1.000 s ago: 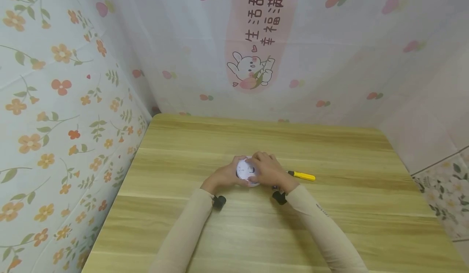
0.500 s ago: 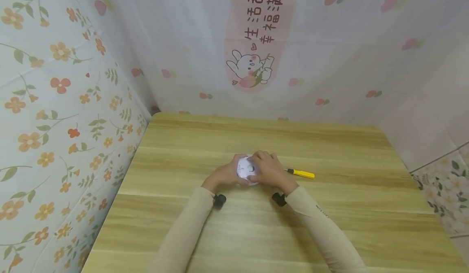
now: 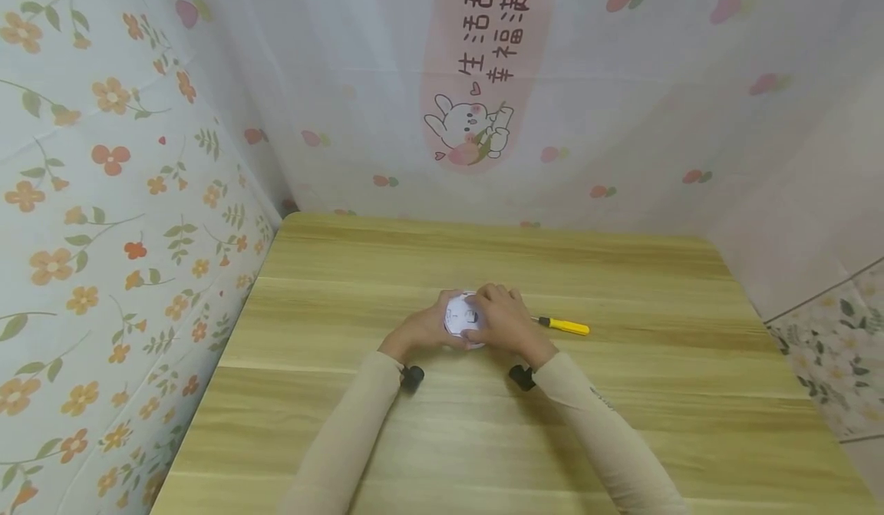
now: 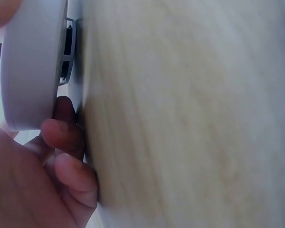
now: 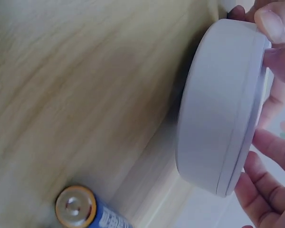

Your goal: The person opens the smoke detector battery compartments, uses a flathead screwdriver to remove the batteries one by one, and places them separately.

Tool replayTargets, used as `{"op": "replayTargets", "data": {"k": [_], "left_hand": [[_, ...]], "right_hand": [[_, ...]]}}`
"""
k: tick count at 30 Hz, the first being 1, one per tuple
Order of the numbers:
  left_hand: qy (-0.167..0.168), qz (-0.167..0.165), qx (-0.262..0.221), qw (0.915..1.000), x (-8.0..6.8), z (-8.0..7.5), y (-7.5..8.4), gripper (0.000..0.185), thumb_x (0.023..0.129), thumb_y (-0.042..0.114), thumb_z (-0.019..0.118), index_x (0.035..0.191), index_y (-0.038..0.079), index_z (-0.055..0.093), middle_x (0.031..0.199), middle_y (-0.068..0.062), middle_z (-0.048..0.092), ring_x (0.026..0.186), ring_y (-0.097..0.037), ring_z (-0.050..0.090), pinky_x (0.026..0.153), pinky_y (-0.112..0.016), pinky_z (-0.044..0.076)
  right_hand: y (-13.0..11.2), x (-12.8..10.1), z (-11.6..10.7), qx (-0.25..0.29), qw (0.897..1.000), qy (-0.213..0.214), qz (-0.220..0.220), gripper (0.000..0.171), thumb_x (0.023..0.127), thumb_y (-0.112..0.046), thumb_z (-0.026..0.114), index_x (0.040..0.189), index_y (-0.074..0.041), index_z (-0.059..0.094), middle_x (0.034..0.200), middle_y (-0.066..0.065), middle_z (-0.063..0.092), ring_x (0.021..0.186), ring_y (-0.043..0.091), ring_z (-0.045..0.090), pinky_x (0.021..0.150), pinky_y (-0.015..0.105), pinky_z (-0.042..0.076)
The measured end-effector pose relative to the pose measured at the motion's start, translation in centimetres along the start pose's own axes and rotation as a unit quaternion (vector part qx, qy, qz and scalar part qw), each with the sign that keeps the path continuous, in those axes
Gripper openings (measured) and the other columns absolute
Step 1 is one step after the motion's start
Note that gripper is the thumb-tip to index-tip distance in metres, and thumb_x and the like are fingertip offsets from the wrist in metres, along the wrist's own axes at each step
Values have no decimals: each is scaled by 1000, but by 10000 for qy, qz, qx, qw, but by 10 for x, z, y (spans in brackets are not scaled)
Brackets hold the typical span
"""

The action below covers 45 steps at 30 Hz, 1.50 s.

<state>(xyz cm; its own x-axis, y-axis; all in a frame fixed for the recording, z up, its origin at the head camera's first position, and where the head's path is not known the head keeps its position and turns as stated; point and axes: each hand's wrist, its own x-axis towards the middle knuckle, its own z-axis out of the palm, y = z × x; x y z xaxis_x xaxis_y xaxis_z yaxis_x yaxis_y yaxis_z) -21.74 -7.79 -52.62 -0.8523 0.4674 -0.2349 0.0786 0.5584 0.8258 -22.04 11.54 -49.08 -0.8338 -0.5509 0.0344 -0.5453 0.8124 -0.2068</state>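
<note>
Round white device (image 3: 464,318) at desk (image 3: 621,392) centre, clamped between left hand (image 3: 421,331) and right hand (image 3: 507,321). AA battery (image 5: 88,211) loose beside it, likely not yet fitted; yellow screwdriver (image 3: 565,326) lying unused.

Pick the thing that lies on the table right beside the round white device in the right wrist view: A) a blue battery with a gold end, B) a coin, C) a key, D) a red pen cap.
A: in the right wrist view a blue battery with a gold end lies on the wooden table near the round white device.
</note>
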Motion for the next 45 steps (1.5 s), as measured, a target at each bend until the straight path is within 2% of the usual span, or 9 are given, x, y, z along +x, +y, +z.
{"op": "replayTargets", "data": {"k": [8, 14, 20, 28, 32, 36, 45], "left_hand": [[90, 9, 96, 9999, -1, -1, -2, 107, 69, 43, 82, 151, 24, 17, 122, -6, 62, 94, -20, 55, 81, -33, 44], [21, -43, -32, 10000, -1, 0, -1, 107, 70, 40, 82, 152, 23, 15, 123, -9, 61, 93, -21, 56, 78, -34, 44], [-105, 13, 64, 9999, 1, 1, 0, 106, 74, 43, 80, 153, 21, 11, 133, -11, 55, 101, -23, 56, 85, -38, 46], [-188, 150, -49, 9997, 1, 0, 2, 109, 75, 40, 81, 155, 22, 10, 145, -10, 45, 112, -24, 54, 89, -40, 45], [-184, 213, -152, 9995, 4, 0, -1, 110, 73, 38, 82, 155, 21, 11, 142, -9, 48, 109, -22, 54, 88, -38, 45], [-123, 223, -54, 9997, 5, 1, -3, 109, 71, 39, 83, 153, 24, 14, 135, -7, 54, 103, -19, 56, 84, -35, 46], [-21, 90, -35, 10000, 4, 1, 0, 108, 69, 42, 83, 152, 25, 16, 129, -5, 58, 99, -18, 57, 82, -35, 46]], "right_hand": [[-10, 1, -3, -124, 9998, 13, 157, 63, 77, -51, 74, 123, -9, 63, 116, 12, 59, 105, 28, 52, 80, 39, 34], [-7, 2, -1, -58, 9999, -37, 86, 61, 78, -50, 73, 128, -16, 62, 120, 10, 57, 107, 28, 51, 81, 40, 33], [-3, 4, 0, 107, 9997, -233, 38, 62, 78, -47, 75, 132, -21, 60, 120, 7, 55, 110, 29, 49, 84, 43, 30], [-2, 6, -1, 54, 9992, -387, 40, 65, 78, -46, 75, 134, -21, 57, 119, 6, 54, 108, 28, 48, 86, 45, 31], [-4, 4, -2, 90, 9993, -354, 128, 65, 79, -49, 74, 135, -21, 57, 120, 8, 54, 109, 29, 48, 84, 44, 31], [-7, 4, -3, 39, 9995, -259, 192, 67, 78, -50, 74, 135, -20, 57, 119, 8, 56, 108, 29, 49, 84, 43, 32], [-12, 5, -5, -91, 9980, -325, 539, 65, 79, -55, 71, 132, -19, 58, 116, 7, 57, 105, 27, 50, 79, 39, 32]]}}
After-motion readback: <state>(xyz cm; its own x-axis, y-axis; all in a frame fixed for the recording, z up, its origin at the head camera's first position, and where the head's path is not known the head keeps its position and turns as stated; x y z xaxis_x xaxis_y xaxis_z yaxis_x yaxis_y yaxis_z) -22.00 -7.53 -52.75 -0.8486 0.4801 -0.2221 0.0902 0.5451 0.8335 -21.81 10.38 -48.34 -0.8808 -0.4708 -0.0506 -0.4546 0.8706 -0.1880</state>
